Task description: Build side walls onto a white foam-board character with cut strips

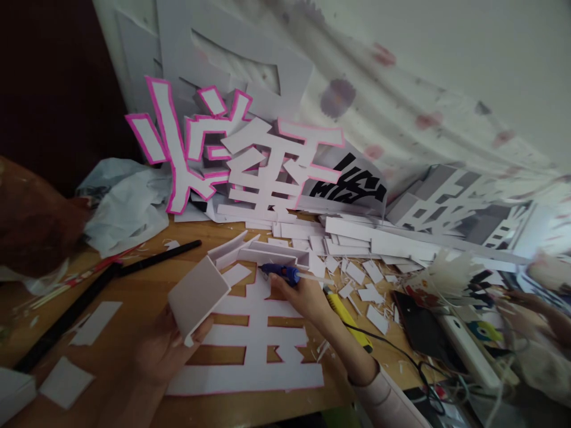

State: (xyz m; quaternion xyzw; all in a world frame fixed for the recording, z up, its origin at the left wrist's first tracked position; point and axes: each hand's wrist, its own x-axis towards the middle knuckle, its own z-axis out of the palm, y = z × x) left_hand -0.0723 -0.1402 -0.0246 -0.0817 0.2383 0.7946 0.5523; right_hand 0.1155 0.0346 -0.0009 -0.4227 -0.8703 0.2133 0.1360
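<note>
My left hand [163, 348] is closed around a white foam board piece [198, 297], tilted up over the left side of a cut-out character. In my right hand [307, 300] is a blue hot glue gun [283, 273], its nozzle pointing left at the upper part of that flat white cut-out character [250, 377]. A clear glue stick pokes out of the gun's rear. Strips of white board [281, 254] stand on edge along the character's top. Pink shows along the character's lower edge.
White characters edged in pink [173, 148] stand at the back. Board strips [357, 238] and scraps [372, 294] lie behind and right. A yellow utility knife [350, 321] lies by my right forearm, beside a dark cable. Black pens [160, 258] lie left; a co-worker's arm [530, 303] shows far right.
</note>
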